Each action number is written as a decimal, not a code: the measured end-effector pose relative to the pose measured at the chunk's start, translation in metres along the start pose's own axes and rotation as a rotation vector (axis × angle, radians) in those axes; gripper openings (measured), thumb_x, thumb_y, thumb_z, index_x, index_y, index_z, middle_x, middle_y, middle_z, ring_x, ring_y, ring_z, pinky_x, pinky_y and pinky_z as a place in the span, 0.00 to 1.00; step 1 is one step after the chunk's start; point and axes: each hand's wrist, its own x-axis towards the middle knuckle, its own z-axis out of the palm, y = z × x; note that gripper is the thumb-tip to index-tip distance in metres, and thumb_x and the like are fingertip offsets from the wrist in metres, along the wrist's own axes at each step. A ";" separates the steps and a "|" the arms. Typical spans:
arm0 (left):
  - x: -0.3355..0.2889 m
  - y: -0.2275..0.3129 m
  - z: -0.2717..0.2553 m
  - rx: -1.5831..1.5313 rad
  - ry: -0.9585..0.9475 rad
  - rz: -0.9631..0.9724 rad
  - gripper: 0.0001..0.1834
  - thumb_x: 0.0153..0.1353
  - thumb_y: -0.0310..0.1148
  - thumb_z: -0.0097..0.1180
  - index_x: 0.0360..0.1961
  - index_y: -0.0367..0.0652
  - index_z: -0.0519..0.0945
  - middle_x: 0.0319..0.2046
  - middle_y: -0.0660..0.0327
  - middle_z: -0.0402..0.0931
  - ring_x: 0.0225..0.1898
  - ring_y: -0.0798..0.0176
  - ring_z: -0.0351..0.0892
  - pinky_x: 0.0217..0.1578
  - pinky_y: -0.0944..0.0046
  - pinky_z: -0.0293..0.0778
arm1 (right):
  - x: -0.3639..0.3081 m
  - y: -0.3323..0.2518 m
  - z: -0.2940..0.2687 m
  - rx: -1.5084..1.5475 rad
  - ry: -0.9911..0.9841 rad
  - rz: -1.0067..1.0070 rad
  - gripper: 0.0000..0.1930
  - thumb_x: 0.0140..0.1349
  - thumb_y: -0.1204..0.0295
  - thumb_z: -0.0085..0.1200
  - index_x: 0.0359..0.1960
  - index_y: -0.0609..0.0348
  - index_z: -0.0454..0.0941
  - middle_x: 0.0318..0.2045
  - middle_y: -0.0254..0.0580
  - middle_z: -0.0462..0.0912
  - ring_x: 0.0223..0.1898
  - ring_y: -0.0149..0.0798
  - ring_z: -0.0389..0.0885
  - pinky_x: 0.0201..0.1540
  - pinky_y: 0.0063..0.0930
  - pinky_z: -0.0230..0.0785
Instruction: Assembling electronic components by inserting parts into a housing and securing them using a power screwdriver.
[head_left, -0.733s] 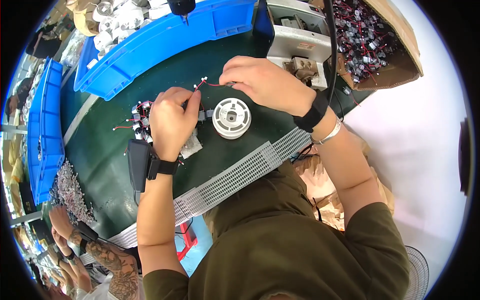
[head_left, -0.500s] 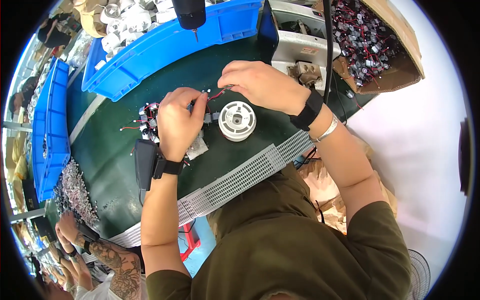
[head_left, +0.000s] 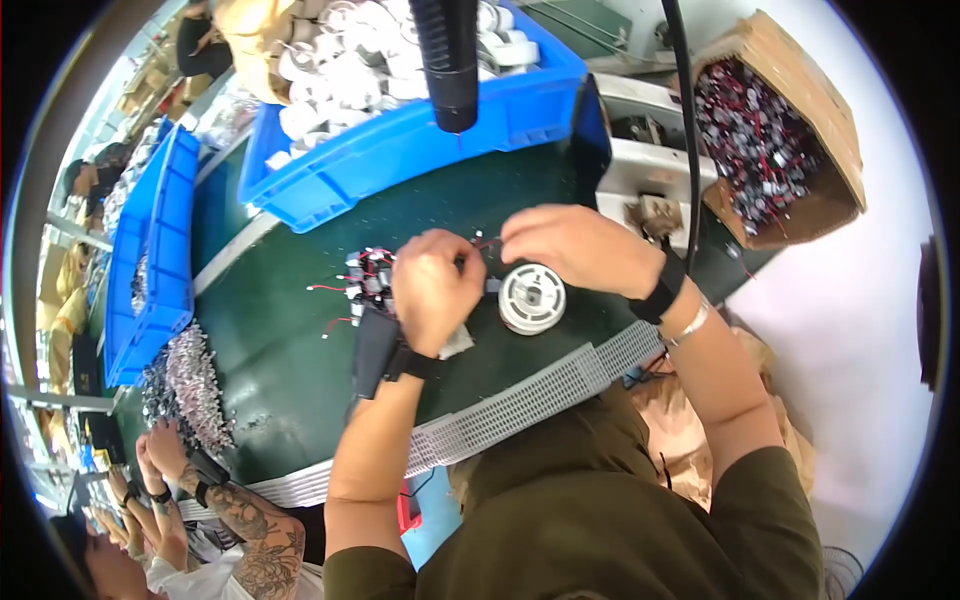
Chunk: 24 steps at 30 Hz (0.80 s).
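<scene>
Over the green work surface, my left hand [head_left: 435,290] and my right hand [head_left: 575,245] face each other, fingers bent in a pinch. A short red wire [head_left: 488,243] runs between their fingertips; its ends are hidden by the fingers. Just below my right hand lies a round white plastic housing [head_left: 532,302] with slots and a central hole, partly covered by that hand at its upper edge. Beside my left hand is a cluster of small wired parts [head_left: 368,275], dark and silver with red leads. A pale block [head_left: 457,342] shows under my left wrist.
A blue bin [head_left: 400,165] of white plastic parts stands behind, below a hanging black power driver [head_left: 450,75]. At right are a metal fixture [head_left: 640,165] and a cardboard box [head_left: 845,150] of wired parts. At left, a person's tattooed arm [head_left: 245,520] reaches near a heap of small parts [head_left: 195,385].
The whole view has shifted, so the scene sits further right and lower. My fingertips are closer together, with less wire showing between them, and my right hand now overlaps the housing's edge.
</scene>
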 end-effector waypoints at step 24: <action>-0.025 0.045 -0.010 -0.287 -0.375 -0.014 0.42 0.41 0.30 0.70 0.58 0.35 0.64 0.55 0.48 0.68 0.55 0.47 0.70 0.54 0.55 0.68 | -0.047 -0.039 -0.013 0.729 0.324 0.474 0.15 0.58 0.82 0.56 0.48 0.66 0.70 0.41 0.35 0.75 0.43 0.26 0.76 0.46 0.19 0.71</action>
